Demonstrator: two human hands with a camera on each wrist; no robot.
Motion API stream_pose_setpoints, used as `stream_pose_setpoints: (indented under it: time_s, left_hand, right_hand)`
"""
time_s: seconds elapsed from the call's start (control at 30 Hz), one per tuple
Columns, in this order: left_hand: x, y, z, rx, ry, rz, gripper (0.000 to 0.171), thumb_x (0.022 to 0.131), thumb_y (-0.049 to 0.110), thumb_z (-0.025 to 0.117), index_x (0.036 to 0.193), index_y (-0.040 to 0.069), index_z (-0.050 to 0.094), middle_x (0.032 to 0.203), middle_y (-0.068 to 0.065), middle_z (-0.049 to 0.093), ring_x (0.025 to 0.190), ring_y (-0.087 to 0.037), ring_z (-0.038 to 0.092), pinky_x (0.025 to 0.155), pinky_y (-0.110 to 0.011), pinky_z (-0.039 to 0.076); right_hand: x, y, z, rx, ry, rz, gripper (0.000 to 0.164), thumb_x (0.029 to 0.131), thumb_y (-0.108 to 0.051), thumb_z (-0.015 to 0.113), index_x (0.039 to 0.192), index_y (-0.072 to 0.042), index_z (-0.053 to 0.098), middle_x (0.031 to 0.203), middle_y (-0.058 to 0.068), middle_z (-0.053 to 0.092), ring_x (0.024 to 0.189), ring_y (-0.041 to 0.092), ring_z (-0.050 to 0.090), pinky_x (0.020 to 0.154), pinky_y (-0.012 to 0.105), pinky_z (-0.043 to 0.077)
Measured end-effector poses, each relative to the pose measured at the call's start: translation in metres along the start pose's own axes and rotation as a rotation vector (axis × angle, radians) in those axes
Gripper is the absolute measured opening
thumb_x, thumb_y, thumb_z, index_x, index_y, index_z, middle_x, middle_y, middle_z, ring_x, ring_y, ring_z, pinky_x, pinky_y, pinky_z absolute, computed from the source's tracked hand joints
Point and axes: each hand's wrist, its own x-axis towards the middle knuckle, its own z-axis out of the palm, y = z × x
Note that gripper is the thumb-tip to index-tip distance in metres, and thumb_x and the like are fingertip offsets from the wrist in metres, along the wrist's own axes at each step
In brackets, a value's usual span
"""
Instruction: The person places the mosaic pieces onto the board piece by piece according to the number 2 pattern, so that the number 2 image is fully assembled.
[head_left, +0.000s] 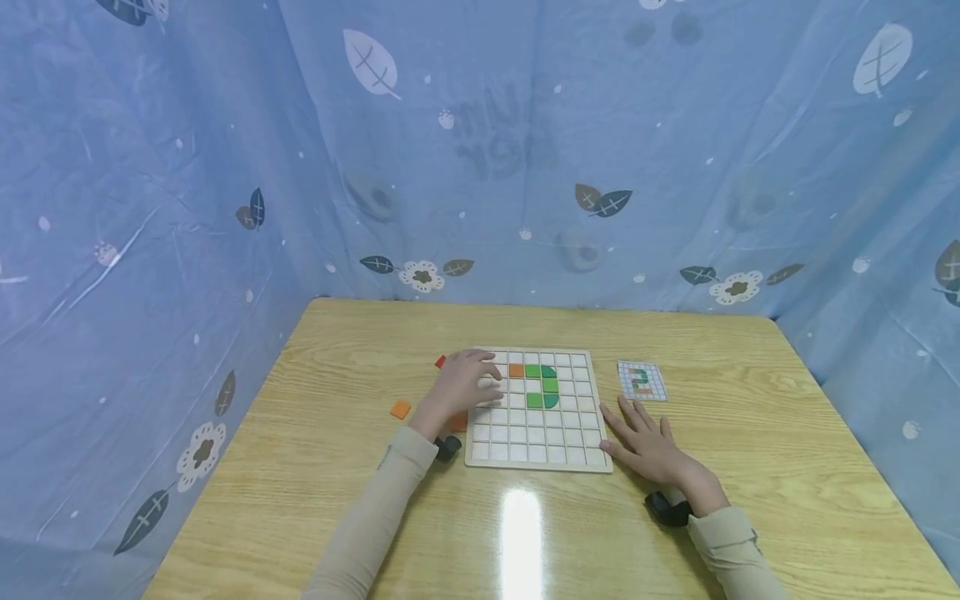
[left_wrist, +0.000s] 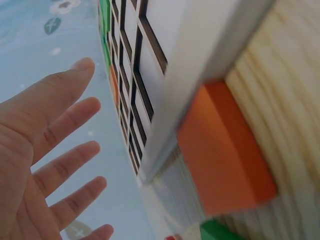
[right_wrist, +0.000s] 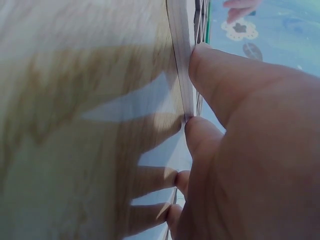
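A wooden grid board (head_left: 536,456) with white cells lies on the table. Set in its cells are an orange square tile (head_left: 516,371), green square tiles (head_left: 550,385) and darker green rounded pieces (head_left: 552,401). My left hand (head_left: 463,385) hovers over the board's left edge, fingers spread and holding nothing. Below it, an orange tile (left_wrist: 225,150) lies against the board's side in the left wrist view, with a green piece (left_wrist: 217,231) close by. My right hand (head_left: 648,448) rests at the board's right edge, thumb and index finger touching the rim.
A small pattern card (head_left: 654,382) with a coloured figure on a grid lies right of the board. Further left are a loose orange tile (head_left: 401,409) and a red piece (head_left: 440,361). Blue patterned curtains (head_left: 525,167) enclose the wooden table (head_left: 360,350).
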Motion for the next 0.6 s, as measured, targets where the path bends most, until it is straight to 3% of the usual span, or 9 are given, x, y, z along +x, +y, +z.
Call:
stream_pose_setpoints:
  time_s: [0.27,0.5,0.6]
  left_hand:
    - [-0.004,-0.012,-0.005,0.011,0.021,-0.028,0.026,0.080,0.043,0.069,0.099,0.025,0.071,0.136,-0.003,0.051,0.129,-0.025,0.041,0.106,-0.052,0.031]
    - [-0.008,-0.023,-0.012,0.015,0.044,-0.061,0.026,0.080,0.039,0.071,0.100,0.022,0.071,0.135,-0.003,0.052,0.128,-0.026,0.042,0.106,-0.054,0.030]
    - [-0.010,-0.030,-0.015,-0.008,0.052,-0.079,0.025,0.080,0.036,0.071,0.100,0.020,0.071,0.135,-0.005,0.051,0.128,-0.028,0.041,0.107,-0.055,0.028]
  right_hand:
    - [-0.001,0.000,0.000,0.040,0.045,-0.053,0.062,0.095,-0.037,0.048,0.148,-0.016,0.024,0.150,0.029,0.010,0.136,0.050,-0.002,0.094,0.076,-0.009]
    - [0.001,0.005,0.001,-0.013,-0.013,0.014,0.065,0.095,-0.044,0.044,0.149,-0.019,0.018,0.154,0.022,0.004,0.139,0.044,-0.006,0.099,0.073,-0.010]
    - [0.001,0.000,-0.001,-0.020,-0.021,0.027,0.065,0.095,-0.042,0.045,0.149,-0.015,0.020,0.153,0.023,0.005,0.139,0.045,-0.004,0.099,0.073,-0.009]
